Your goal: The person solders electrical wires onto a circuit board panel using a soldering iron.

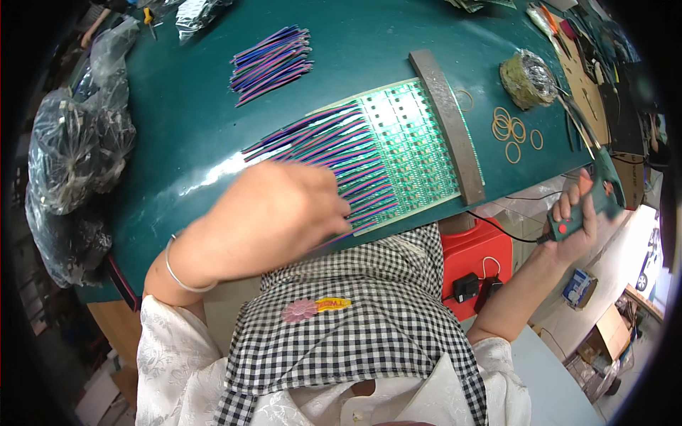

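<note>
Checkered apron [369,312] hung nearest; above it, the left hand [277,213] pressed flat, fingers together, on purple-blue wires [334,153] soldered to the green circuit panel [405,142]. The right hand [575,220] gripped a soldering iron [600,188] off the table's edge.

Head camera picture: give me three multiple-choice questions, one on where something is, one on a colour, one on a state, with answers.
1. Where do the rubber bands lie?
A. right of the grey bar
B. on the plastic bags
C. under the left hand

2. What colour is the table top?
A. white
B. dark green
C. orange

3. What is the right hand doing?
A. lying flat and empty
B. gripping a green soldering tool
C. holding scissors

A: they sit past the bar. B: the bare surface shows green. B: fingers wrap the handle.
</note>
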Tool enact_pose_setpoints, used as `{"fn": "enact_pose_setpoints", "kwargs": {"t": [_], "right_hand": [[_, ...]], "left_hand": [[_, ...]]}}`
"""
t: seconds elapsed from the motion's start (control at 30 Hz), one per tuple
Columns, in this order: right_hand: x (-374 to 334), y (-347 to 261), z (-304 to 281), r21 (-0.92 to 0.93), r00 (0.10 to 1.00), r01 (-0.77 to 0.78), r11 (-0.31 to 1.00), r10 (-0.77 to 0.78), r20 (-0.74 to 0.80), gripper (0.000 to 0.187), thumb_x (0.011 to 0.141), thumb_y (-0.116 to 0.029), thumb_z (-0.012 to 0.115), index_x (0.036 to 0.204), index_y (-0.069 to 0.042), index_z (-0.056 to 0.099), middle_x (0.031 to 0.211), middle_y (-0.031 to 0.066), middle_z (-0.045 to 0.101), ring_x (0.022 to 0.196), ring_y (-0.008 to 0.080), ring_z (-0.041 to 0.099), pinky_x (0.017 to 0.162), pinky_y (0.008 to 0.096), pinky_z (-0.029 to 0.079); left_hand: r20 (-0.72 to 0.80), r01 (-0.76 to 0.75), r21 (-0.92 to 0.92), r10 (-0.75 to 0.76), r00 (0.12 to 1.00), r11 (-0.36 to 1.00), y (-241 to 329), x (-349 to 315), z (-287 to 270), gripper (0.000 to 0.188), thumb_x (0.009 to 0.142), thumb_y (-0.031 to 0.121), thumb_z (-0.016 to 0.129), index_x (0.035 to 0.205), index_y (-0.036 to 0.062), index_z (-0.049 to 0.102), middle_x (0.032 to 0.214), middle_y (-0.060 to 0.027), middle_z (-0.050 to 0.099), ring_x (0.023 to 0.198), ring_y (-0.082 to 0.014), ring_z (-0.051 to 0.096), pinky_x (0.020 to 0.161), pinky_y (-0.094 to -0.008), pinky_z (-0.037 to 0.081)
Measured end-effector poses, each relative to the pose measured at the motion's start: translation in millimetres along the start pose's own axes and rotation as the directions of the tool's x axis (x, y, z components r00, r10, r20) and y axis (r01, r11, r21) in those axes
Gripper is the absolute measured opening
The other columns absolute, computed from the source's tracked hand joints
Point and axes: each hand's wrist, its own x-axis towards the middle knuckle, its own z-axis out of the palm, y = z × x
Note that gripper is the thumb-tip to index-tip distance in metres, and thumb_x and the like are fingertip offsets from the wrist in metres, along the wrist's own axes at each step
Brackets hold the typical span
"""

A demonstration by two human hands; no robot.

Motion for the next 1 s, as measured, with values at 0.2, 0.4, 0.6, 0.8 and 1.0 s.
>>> {"fn": "enact_pose_setpoints", "kwargs": {"t": [0.2,0.4,0.6,0.8,1.0], "right_hand": [[-22,-4,20,-0.082,0.995,0.09,0.993,-0.086,0.051,0.053,0.095,-0.016,0.05,0.139,0.012,0.037,0.088,0.0101,0.05,0.062,0.0115,0.05,0.049,0.0232,0.043],[-65,-19,71,-0.461,0.984,0.122,0.879,-0.167,-0.057,0.06,0.085,-0.012,0.059,0.135,0.013,0.038,0.076,0.0123,0.051,0.051,0.0168,0.053,0.045,0.0268,0.045],[-92,-34,76,-0.511,0.989,0.148,0.847,-0.13,0.071,0.064,0.083,-0.011,0.064,0.136,0.014,0.038,0.078,0.0127,0.053,0.053,0.0172,0.054,0.046,0.0275,0.046],[-99,-17,77,-0.423,0.995,0.085,0.902,-0.055,0.083,0.066,0.08,-0.007,0.068,0.135,0.014,0.038,0.079,0.0141,0.056,0.053,0.0178,0.055,0.046,0.0279,0.048],[-109,-5,73,-0.438,0.999,0.019,0.899,0.003,0.051,0.066,0.079,-0.006,0.07,0.133,0.015,0.039,0.077,0.0135,0.057,0.054,0.0185,0.058,0.048,0.0275,0.05]], "left_hand": [[-0.584,0.362,0.407,-0.066,0.809,0.839,-88,28,-9,0.01,0.08,0.014,0.074,0.08,0.0046,0.071,0.084,-0.0073,0.067,0.086,-0.0295,0.065,0.074,-0.0403,0.054],[-0.597,0.36,0.408,-0.052,0.8,0.839,-126,43,-3,0.014,0.081,0.011,0.076,0.089,0.0037,0.067,0.081,-0.0068,0.063,0.075,-0.0232,0.062,0.068,-0.0346,0.051],[-0.574,0.377,0.107,-0.252,0.779,0.92,-111,38,-15,0.011,0.084,0.009,0.074,0.092,0.0023,0.069,0.084,-0.0072,0.067,0.073,-0.0202,0.062,0.068,-0.0312,0.051],[-0.66,0.191,0.187,-0.021,0.751,0.964,-103,38,-13,0.011,0.083,0.005,0.072,0.094,0.0037,0.072,0.085,-0.0097,0.07,0.077,-0.0253,0.065,0.069,-0.0331,0.053],[-0.487,0.312,0.396,-0.09,0.869,0.864,-95,32,-10,0.01,0.076,0.008,0.076,0.086,0.0061,0.074,0.083,-0.0074,0.068,0.084,-0.0264,0.064,0.073,-0.0388,0.052]]}}
